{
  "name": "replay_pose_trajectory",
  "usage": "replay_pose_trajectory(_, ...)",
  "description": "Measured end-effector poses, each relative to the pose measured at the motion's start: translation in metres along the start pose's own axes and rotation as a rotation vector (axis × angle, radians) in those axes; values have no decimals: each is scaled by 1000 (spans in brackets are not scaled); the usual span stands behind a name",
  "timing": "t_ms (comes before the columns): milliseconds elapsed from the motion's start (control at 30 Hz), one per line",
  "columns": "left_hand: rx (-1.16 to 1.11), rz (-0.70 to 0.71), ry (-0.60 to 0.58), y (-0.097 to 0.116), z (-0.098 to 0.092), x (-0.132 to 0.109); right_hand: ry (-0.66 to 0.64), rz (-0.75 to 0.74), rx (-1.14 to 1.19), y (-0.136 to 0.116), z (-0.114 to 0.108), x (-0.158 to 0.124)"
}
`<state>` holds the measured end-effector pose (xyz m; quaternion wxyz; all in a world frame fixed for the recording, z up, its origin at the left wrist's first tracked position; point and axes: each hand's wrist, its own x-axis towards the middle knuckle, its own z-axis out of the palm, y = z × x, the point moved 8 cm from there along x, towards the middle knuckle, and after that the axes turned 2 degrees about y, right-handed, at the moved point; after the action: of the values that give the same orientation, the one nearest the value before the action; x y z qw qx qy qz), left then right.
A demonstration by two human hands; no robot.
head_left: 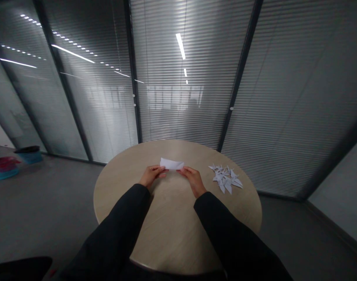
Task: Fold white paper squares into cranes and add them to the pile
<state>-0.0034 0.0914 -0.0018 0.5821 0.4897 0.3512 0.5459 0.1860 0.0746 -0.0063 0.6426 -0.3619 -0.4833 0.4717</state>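
Observation:
A folded strip of white paper [172,164] is stretched between my two hands above the round table. My left hand [151,175] pinches its left end between thumb and fingers. At the other end, my right hand [193,179] grips the lower right corner in the same way. The strip is wider than it is tall and its upper edge slants slightly. To the right of my right hand lies a loose pile of folded white paper cranes [226,178], several of them overlapping.
The round wooden table [178,234] stands close to a glass partition with blinds [181,113]. On the floor at the left are a blue bin [29,155] with a dark lining and a blue bin with a red lining [4,168]. A dark chair edge [20,269] shows at bottom left.

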Motion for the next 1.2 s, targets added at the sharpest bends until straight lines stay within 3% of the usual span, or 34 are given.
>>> replay_pose_trajectory(400, 10, 69, -9, -2, 11, -2, -1, -18, -211, -3, 6, -5)
replay_pose_trajectory(633, 110, 200, 87, 5, 10, -5, 42, -54, -61, -4, 5, -5)
replay_pose_trajectory(867, 198, 221, -22, 7, 23, -9, -37, -69, -130, -2, 9, -4)
replay_pose_trajectory(1200, 282, 298, -15, 12, 25, -11, -19, -157, -213, -14, 10, -6)
